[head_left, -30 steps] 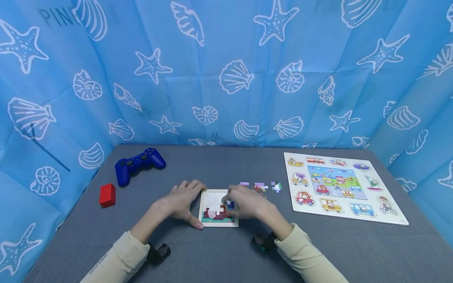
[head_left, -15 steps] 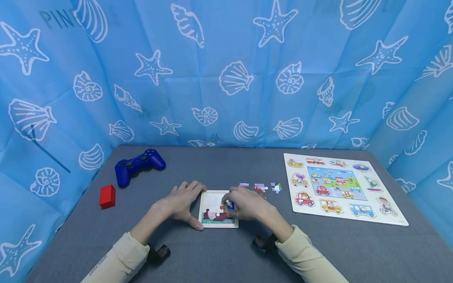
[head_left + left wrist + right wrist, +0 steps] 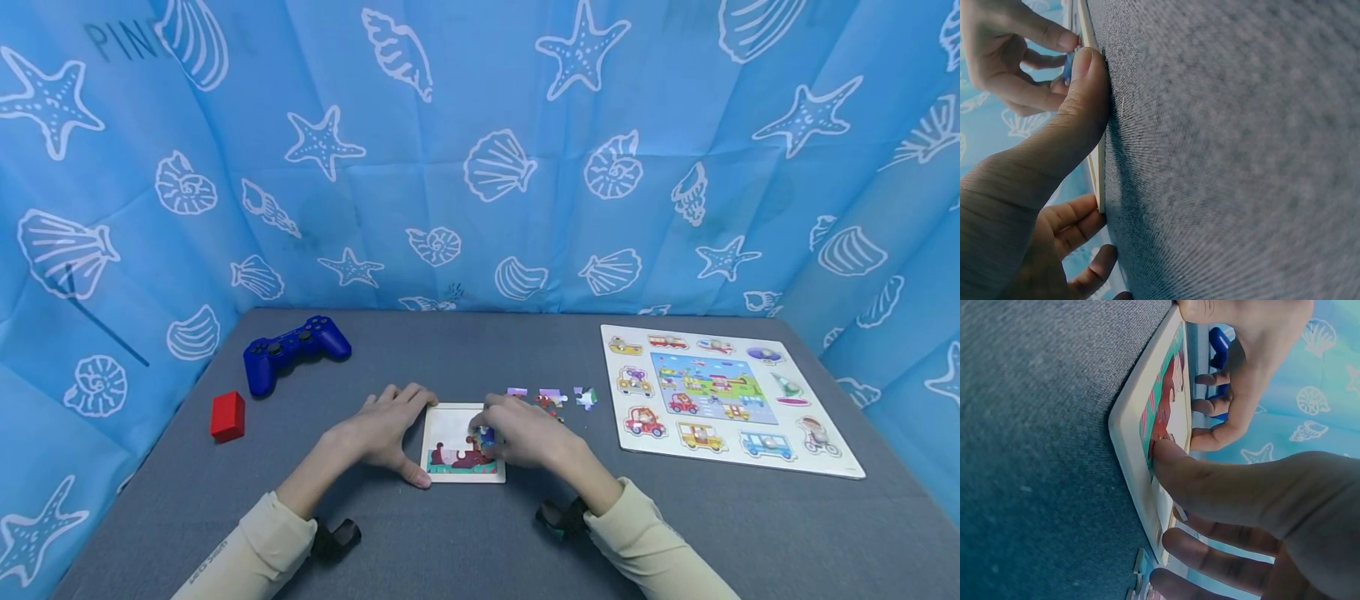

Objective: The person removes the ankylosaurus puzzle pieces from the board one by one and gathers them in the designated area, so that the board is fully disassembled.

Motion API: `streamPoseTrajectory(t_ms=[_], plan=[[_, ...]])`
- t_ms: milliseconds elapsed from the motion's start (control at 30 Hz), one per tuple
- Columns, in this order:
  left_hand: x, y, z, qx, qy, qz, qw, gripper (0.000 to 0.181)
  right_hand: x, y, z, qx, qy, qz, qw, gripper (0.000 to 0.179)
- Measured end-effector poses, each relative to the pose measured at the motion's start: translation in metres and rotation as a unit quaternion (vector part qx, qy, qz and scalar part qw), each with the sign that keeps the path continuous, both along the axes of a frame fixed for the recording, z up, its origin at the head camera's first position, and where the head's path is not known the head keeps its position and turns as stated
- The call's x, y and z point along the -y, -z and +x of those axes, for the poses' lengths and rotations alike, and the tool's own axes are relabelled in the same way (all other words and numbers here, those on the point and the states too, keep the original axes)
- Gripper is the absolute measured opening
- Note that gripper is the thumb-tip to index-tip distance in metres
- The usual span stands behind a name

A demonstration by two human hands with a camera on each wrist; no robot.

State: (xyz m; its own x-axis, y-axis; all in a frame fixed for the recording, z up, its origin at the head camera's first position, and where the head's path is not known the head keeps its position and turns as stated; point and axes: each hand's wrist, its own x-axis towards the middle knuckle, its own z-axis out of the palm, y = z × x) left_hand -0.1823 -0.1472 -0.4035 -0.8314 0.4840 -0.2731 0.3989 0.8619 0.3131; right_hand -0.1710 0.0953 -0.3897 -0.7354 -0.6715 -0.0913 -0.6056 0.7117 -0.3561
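Note:
A small wooden puzzle tray [image 3: 452, 417] lies at the middle of the table, with brown and green jigsaw pieces [image 3: 453, 458] along its near side. My left hand [image 3: 390, 425] holds the tray's left side, thumb at the near corner and fingers at the far one. Over the right side of the tray, my right hand [image 3: 525, 432] pinches a blue jigsaw piece [image 3: 1068, 67] between thumb and fingers; they cover most of it. In the right wrist view the right thumb [image 3: 1169, 459] comes down right over the brown part of the picture.
Several loose jigsaw pieces [image 3: 552, 397] lie beyond my right hand. A large vehicle puzzle board [image 3: 615, 392] is at the right. At the left are a blue game controller [image 3: 296, 350] and a red block [image 3: 227, 417]. A blue seashell-print curtain [image 3: 450, 192] borders the table.
The blue piece has shifted slightly under the right fingers, and the right thumb has moved a little to the right. The left hand and the tray stay in place.

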Motion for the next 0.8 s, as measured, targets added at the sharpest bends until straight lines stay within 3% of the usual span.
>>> streamPoseTrajectory(t_ms=[433,800], plan=[[-0.001,0.001,0.0,-0.005,0.0,-0.007,1.0,0.112,-0.007,0.001,-0.001,-0.019,0.01,-0.02,0.9996,0.03],[0.001,-0.001,0.001,-0.005,0.002,0.003,1.0,0.112,-0.046,-0.005,-0.005,-0.032,0.031,-0.035,0.9984,0.031]])
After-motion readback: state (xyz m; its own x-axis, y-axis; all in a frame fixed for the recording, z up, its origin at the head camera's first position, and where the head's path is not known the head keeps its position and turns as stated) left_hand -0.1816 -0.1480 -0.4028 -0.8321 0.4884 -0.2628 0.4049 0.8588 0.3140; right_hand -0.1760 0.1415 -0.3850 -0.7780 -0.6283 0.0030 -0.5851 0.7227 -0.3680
